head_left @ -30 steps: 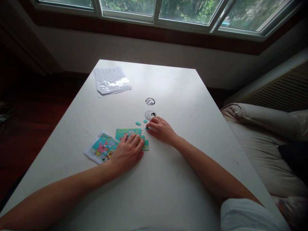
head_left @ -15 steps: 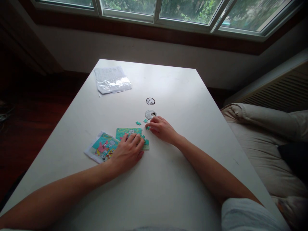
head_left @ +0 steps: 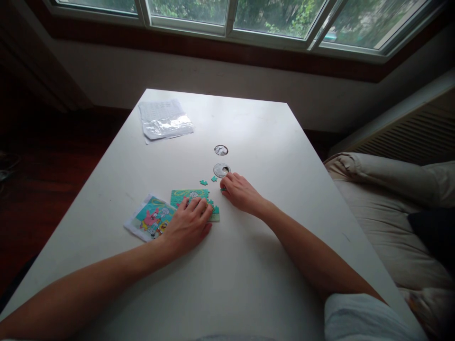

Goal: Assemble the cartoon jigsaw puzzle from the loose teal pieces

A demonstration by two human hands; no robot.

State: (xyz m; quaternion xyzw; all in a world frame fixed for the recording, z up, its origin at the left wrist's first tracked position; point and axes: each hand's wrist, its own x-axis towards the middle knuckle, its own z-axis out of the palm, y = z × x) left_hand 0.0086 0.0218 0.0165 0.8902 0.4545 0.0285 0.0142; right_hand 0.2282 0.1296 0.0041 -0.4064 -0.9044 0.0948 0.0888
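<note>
A small, partly joined teal jigsaw lies on the white table. My left hand rests flat on its near right part, fingers stretched out. A cartoon reference picture lies just left of the jigsaw. My right hand sits to the jigsaw's right with fingers curled over a teal piece at its fingertips. Two loose teal pieces lie beyond the jigsaw.
A clear round lid and a round hole in the tabletop sit beyond my right hand. A plastic bag on paper lies at the far left. A cushioned seat stands right of the table, windows behind.
My right hand has shifted slightly right and pulled the teal piece under its fingertips. My left hand stays on the jigsaw.
</note>
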